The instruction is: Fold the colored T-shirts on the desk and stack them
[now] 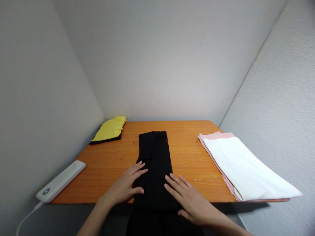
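A black garment (pixel 157 177), folded into a long narrow strip, lies down the middle of the wooden table, and its lower end hangs past the front edge. It looks like trousers or a long-sleeved top; I cannot tell which. My left hand (pixel 125 185) rests along its left side with the fingers spread, fingertips on the cloth. On the opposite side my right hand (pixel 188 198) is also open, its fingertips touching the garment's right edge and the palm partly over the table's front edge. Neither hand grips the cloth.
A folded yellow and black cloth (pixel 109 129) lies at the back left of the wooden table (pixel 189 144). White and pink folded fabric (pixel 241 167) covers the right side, one corner overhanging. At the front left sits a white power bank (pixel 61 182) with a cable (pixel 27 216). Walls enclose three sides.
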A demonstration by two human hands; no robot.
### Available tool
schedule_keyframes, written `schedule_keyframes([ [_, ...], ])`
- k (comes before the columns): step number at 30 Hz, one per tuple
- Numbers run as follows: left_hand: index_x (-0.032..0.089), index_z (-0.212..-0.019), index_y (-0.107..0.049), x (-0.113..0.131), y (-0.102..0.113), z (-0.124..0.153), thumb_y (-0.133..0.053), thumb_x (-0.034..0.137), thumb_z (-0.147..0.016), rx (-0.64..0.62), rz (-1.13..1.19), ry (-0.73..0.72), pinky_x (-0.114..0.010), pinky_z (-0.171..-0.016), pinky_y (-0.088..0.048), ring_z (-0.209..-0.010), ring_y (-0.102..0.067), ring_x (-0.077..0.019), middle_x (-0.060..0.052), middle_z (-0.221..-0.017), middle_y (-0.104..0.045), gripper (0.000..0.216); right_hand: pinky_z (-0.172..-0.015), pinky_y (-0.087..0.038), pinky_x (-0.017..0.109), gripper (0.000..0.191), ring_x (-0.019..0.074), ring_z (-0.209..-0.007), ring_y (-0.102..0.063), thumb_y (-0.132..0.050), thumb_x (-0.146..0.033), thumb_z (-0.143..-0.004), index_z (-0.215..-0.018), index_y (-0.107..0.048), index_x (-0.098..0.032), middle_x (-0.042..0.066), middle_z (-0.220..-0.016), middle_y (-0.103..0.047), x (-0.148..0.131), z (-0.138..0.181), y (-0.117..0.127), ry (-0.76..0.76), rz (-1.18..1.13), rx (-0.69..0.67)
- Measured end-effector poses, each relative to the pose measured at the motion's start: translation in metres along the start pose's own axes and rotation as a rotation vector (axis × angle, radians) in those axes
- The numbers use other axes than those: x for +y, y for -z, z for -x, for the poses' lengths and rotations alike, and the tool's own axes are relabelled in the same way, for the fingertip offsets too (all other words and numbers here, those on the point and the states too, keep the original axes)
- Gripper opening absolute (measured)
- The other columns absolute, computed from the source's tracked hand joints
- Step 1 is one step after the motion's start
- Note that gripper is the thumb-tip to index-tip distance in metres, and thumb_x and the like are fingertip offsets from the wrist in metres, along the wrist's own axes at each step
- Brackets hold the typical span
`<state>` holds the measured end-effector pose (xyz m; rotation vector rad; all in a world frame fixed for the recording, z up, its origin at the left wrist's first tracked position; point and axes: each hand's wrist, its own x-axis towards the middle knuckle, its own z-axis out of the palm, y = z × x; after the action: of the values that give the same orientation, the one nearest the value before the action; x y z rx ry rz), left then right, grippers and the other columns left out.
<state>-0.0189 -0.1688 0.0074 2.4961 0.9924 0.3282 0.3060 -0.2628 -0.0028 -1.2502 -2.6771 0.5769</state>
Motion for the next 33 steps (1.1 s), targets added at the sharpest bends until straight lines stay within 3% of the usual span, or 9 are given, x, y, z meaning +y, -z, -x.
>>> schedule_keyframes([
  [3,0.033,-0.151,-0.024,0.012,-0.013,0.014,-0.067,0.070,-0.067,-0.080,-0.027,-0.043,-0.060,-0.115,-0.013,-0.146,-0.014,-0.0355,-0.010,-0.160,-0.017,0.102,-0.117,-0.016,0.051,0.088,0.0255,-0.145,-0.011,-0.048,-0.004,-0.067,-0.150,-0.029,-0.025,0.004,-0.158,-0.017,0.004,0.006,-0.017,-0.013,0.071,0.053],
  [6,0.036,-0.152,-0.012,0.026,-0.024,0.027,-0.078,0.061,-0.061,-0.145,-0.040,-0.054,-0.065,-0.113,-0.011,-0.145,-0.012,-0.0384,-0.009,-0.161,-0.010,0.115,-0.114,-0.026,0.051,0.074,0.0267,-0.141,-0.026,-0.047,-0.004,-0.068,-0.140,-0.049,-0.023,0.007,-0.151,-0.035,0.012,0.016,-0.030,-0.003,0.097,0.118],
  [10,0.041,-0.151,-0.016,0.035,-0.048,0.035,-0.071,0.018,-0.072,-0.048,-0.161,-0.017,-0.062,-0.115,-0.018,-0.144,-0.021,-0.0327,-0.003,-0.160,-0.019,0.098,-0.108,-0.036,0.047,0.045,0.0247,-0.133,-0.041,-0.040,-0.014,-0.088,-0.125,-0.062,-0.027,0.007,-0.139,-0.052,0.024,0.030,-0.044,-0.001,0.042,0.229],
  [13,0.038,-0.144,-0.036,0.034,-0.065,0.035,-0.053,0.001,-0.071,0.110,-0.225,-0.053,-0.055,-0.114,-0.027,-0.138,-0.035,-0.0294,-0.004,-0.152,-0.037,0.084,-0.107,-0.036,0.046,0.039,0.0239,-0.123,-0.052,-0.032,-0.030,-0.096,-0.118,-0.064,-0.030,0.005,-0.127,-0.063,0.029,0.034,-0.051,-0.006,-0.092,0.271],
  [18,0.031,-0.107,-0.065,0.044,-0.063,0.035,-0.054,0.023,-0.079,0.210,0.002,-0.038,-0.046,-0.096,-0.045,-0.110,-0.057,-0.0294,-0.008,-0.118,-0.064,0.031,-0.088,-0.049,0.039,0.047,0.0244,-0.085,-0.066,-0.029,-0.056,-0.093,-0.094,-0.067,-0.027,0.007,-0.086,-0.071,0.014,0.032,-0.035,-0.149,-0.360,0.426],
  [21,0.029,-0.090,-0.063,0.056,-0.056,0.030,-0.054,0.031,-0.079,0.301,0.233,0.083,-0.042,-0.086,-0.049,-0.095,-0.061,-0.0278,-0.008,-0.101,-0.067,0.015,-0.062,-0.047,0.032,0.047,0.0211,-0.066,-0.060,-0.029,-0.056,-0.095,-0.077,-0.058,-0.024,0.005,-0.070,-0.063,0.001,0.017,-0.014,-0.331,-0.402,0.596],
  [25,0.025,-0.079,-0.053,0.063,-0.055,0.010,-0.047,0.041,-0.087,0.432,0.362,0.418,-0.030,-0.066,-0.046,-0.073,-0.060,-0.0211,-0.004,-0.078,-0.064,0.019,-0.053,-0.038,0.028,0.048,0.0184,-0.054,-0.053,-0.027,-0.057,-0.098,-0.075,-0.051,-0.023,0.001,-0.059,-0.055,0.007,-0.023,0.004,-0.524,-0.241,0.725],
  [28,0.024,-0.069,-0.046,0.057,-0.053,-0.010,-0.038,0.050,-0.091,0.490,0.249,0.625,-0.027,-0.058,-0.036,-0.060,-0.055,-0.0184,0.000,-0.062,-0.056,0.035,-0.054,-0.036,0.029,0.048,0.0217,-0.058,-0.059,-0.026,-0.055,-0.100,-0.083,-0.055,-0.021,0.004,-0.063,-0.060,0.023,-0.054,0.004,-0.680,0.025,0.643],
  [33,0.024,-0.062,-0.040,0.045,-0.052,-0.026,-0.036,0.048,-0.091,0.438,0.139,0.697,-0.027,-0.056,-0.030,-0.055,-0.053,-0.0180,0.000,-0.056,-0.053,0.038,-0.053,-0.033,0.029,0.042,0.0257,-0.063,-0.064,-0.031,-0.048,-0.102,-0.088,-0.059,-0.020,0.009,-0.069,-0.066,0.037,-0.077,-0.005,-0.784,0.276,0.427],
])
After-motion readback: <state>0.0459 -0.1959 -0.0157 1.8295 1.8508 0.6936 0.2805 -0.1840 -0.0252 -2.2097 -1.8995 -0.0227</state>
